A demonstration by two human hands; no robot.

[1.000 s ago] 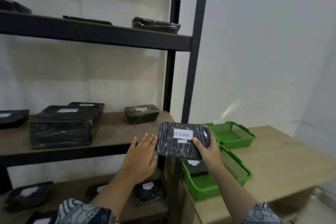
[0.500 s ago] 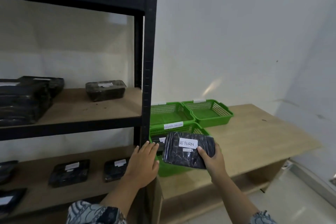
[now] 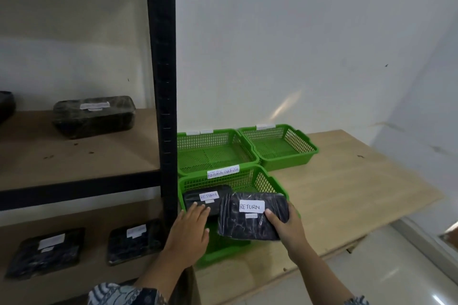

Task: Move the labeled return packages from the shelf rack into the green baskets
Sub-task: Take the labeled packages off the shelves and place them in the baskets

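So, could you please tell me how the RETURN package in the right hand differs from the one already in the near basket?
The held package is gripped by the right hand above the near basket; the basket package lies inside it. The held one tilts and shows whole; the left hand partly covers the other. Both are black-wrapped with white RETURN labels.

Soft, even indoor light fills the room, bright on the plain white wall (image 3: 285,39) and dimmer inside the black metal shelf rack (image 3: 161,82), where the black film-wrapped packages on the lower shelf (image 3: 47,252) sit in shade with unreadable labels; a pale diagonal streak of light (image 3: 286,104) lies on the wall above the green mesh plastic baskets (image 3: 280,146). The glossy pale floor tiles (image 3: 396,277) carry glare at lower right; straight lines bow near the frame edges from the wide lens; the whole picture is slightly soft.
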